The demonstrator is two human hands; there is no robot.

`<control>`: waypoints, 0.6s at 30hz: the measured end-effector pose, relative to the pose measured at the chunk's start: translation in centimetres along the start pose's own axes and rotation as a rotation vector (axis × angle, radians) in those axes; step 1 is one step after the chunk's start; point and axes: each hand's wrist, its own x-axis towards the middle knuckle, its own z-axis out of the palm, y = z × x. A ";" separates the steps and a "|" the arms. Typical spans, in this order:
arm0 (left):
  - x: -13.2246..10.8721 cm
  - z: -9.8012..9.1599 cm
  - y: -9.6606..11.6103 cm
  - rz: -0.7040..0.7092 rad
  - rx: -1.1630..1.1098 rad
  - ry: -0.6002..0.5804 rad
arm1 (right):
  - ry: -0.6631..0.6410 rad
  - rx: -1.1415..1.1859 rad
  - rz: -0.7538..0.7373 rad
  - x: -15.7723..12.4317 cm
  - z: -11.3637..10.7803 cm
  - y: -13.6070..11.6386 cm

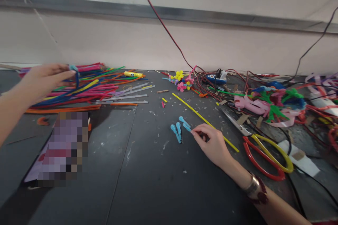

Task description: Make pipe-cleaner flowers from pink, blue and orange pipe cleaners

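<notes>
On the left, my left hand (46, 81) is raised over a pile of coloured pipe cleaners (105, 89). Its thumb and fingers pinch a blue pipe cleaner (76, 77), whose light-blue end sticks out at the fingertips. My right hand (212, 144) rests low over the dark table, fingertips closed on a small light-blue looped piece (187, 127). Close to those fingers lie several similar light-blue pieces (176, 132), each with a rounded head and a narrow tail. A straight yellow pipe cleaner (195, 110) runs diagonally behind and partly under the right hand.
Large scissors (264, 151) with red and yellow handles lie right of my right hand. A phone (59, 147) stands propped at left. Behind are small flowers (181, 81), a yellow tube (133, 74), a glue gun (216, 78) and tangled wires. Colourful craft pieces (277, 103) crowd the right.
</notes>
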 end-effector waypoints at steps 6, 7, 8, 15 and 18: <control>-2.9 2.6 6.5 0.020 -0.370 -0.079 | 0.006 0.001 -0.008 0.0 0.1 0.2; -3.0 3.1 7.0 0.034 -0.385 -0.089 | 0.004 0.001 -0.005 0.0 0.1 0.3; -3.1 3.5 7.4 0.052 -0.378 -0.104 | 0.003 0.001 -0.003 0.0 0.1 0.3; -5.7 6.2 10.2 0.491 -0.074 -0.318 | 0.009 0.008 -0.012 -0.1 0.0 0.1; -6.7 7.5 10.5 0.673 0.100 -0.307 | 0.014 0.008 -0.019 0.0 0.0 0.0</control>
